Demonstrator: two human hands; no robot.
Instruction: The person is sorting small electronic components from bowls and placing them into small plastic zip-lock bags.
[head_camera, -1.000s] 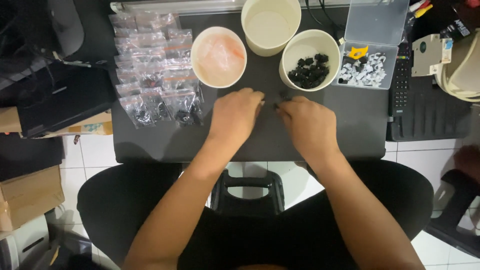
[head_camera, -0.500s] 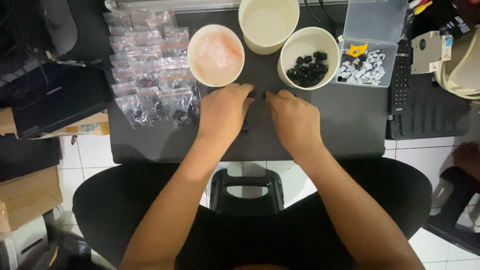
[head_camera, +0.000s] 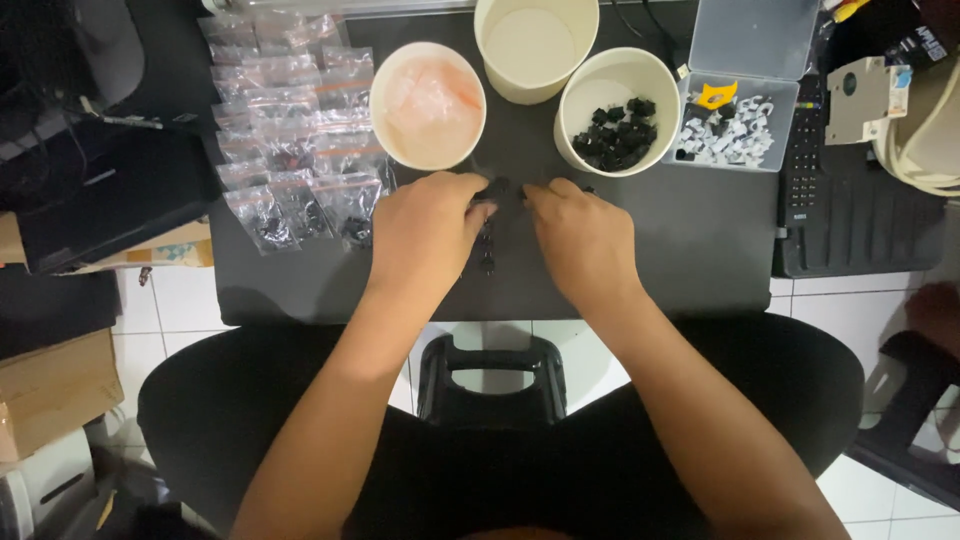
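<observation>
My left hand (head_camera: 425, 232) and my right hand (head_camera: 583, 240) rest side by side on a dark grey mat (head_camera: 690, 260), fingertips meeting over small black plastic parts (head_camera: 489, 245). The fingers of both hands are pinched around one such black piece (head_camera: 497, 189) between them. Just beyond the hands stand a paper cup of clear little bags (head_camera: 428, 103), a cup holding black parts (head_camera: 618, 137), and an empty cup (head_camera: 536, 42). A clear box of white clips (head_camera: 735, 128) sits to the right.
Several filled small zip bags (head_camera: 295, 150) lie in rows left of the hands. A black remote (head_camera: 803, 160) and a dark ribbed tray (head_camera: 870, 225) are at right. A black stool (head_camera: 492, 375) stands under the table; cardboard boxes (head_camera: 50, 390) lie on the floor at left.
Both hands have drawn together and shifted slightly toward the cups, their fingertips now meeting on a black part. The view has tilted a little.
</observation>
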